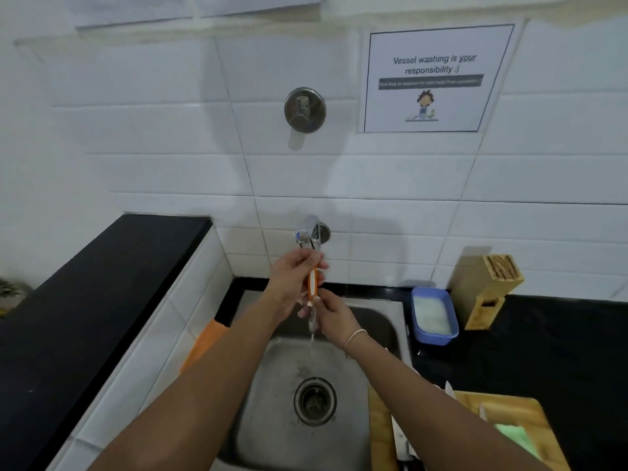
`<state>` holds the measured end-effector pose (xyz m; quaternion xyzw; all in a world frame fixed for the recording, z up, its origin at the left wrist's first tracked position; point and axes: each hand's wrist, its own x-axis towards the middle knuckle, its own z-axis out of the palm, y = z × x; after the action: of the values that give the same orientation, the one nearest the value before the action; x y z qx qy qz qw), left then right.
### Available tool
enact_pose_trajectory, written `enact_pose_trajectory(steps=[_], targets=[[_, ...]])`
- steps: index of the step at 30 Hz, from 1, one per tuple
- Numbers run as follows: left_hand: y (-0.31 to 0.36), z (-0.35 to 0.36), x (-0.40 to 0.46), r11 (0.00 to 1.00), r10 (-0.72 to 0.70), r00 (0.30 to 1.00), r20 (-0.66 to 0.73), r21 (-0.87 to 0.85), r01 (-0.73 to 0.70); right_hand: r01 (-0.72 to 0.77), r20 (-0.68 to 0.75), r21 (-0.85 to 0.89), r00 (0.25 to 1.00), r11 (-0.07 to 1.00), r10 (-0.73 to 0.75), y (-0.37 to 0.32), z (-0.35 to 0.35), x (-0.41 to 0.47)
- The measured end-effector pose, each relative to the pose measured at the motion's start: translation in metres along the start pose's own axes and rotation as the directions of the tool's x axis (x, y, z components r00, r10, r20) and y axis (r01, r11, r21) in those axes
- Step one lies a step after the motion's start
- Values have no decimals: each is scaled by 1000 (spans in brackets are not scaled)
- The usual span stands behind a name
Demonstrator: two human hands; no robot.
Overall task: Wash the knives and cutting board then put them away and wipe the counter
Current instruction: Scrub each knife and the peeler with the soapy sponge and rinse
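Note:
Over the steel sink point(272, 419), under the running tap point(310, 232), my left hand point(292, 280) grips the upper end of an orange-and-white handled knife point(312, 283). My right hand point(331, 314) pinches its lower end, where water streams off. The blade is hidden by my fingers. A wooden cutting board point(520, 413) lies on the black counter at the lower right, partly under my right arm, with knife blades point(399, 436) at its left edge and a green sponge point(516, 436) on it. A wooden knife block point(486, 287) stands at the back right.
A blue tub point(433, 316) of soapy liquid sits between the sink and the block. An orange cloth point(204, 345) hangs at the sink's left wall. A raised black ledge point(85, 300) runs along the left. A paper sign point(435, 79) is on the tiled wall.

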<state>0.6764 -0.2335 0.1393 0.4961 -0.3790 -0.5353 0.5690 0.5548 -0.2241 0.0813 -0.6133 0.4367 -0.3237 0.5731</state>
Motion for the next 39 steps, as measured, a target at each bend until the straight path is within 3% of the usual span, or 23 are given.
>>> enact_pose_trajectory(steps=[3, 6, 9, 12, 14, 15, 19, 22, 25, 28, 29, 32, 33, 37, 39], targets=[[1, -9, 4, 945, 40, 999, -33, 326, -27, -21, -50, -36, 999, 999, 20, -2, 9, 2], [-5, -18, 8, 829, 29, 999, 42, 557, -48, -23, -106, -135, 994, 991, 8, -1, 18, 8], [-9, -24, 8, 549, 34, 996, 86, 831, -90, -26, -122, -245, 993, 969, -4, -8, 22, 7], [-8, -25, 7, 366, 126, 980, 156, 910, -192, -36, -140, -271, 990, 962, -3, -8, 25, 6], [-7, -28, 8, 387, 165, 964, 210, 885, -259, -32, -147, -265, 989, 964, -7, -7, 25, 9], [-7, -30, 10, 456, 170, 958, 230, 844, -283, -26, -152, -257, 988, 966, -14, -8, 26, 11], [1, -30, 17, 863, 59, 972, 227, 478, -164, 1, -170, -234, 985, 972, -42, -14, 28, 19], [6, -28, 20, 926, -10, 970, 244, 368, -83, 16, -177, -204, 983, 979, -53, -18, 29, 19], [3, -29, 25, 851, 0, 960, 280, 505, -148, 30, -142, -130, 989, 991, -49, -19, 28, 16], [-8, -31, 30, 589, 85, 950, 300, 754, -291, 5, -129, -123, 991, 992, -21, -10, 27, 18], [-11, -31, 31, 555, 130, 954, 272, 777, -297, -1, -142, -120, 990, 993, -17, -5, 27, 20], [-17, -37, 35, 732, 216, 975, 45, 653, -192, -30, -167, -71, 986, 997, 18, 4, 27, 22], [-17, -39, 38, 744, 224, 974, -24, 650, -155, -47, -162, -48, 986, 998, 39, 6, 27, 22], [-6, -43, 50, 446, 231, 973, -19, 891, -88, -80, -129, -5, 989, 997, 79, 16, 28, 21], [-2, -41, 56, 431, 195, 981, -14, 900, -73, -84, -124, -5, 989, 996, 83, 20, 30, 21]])
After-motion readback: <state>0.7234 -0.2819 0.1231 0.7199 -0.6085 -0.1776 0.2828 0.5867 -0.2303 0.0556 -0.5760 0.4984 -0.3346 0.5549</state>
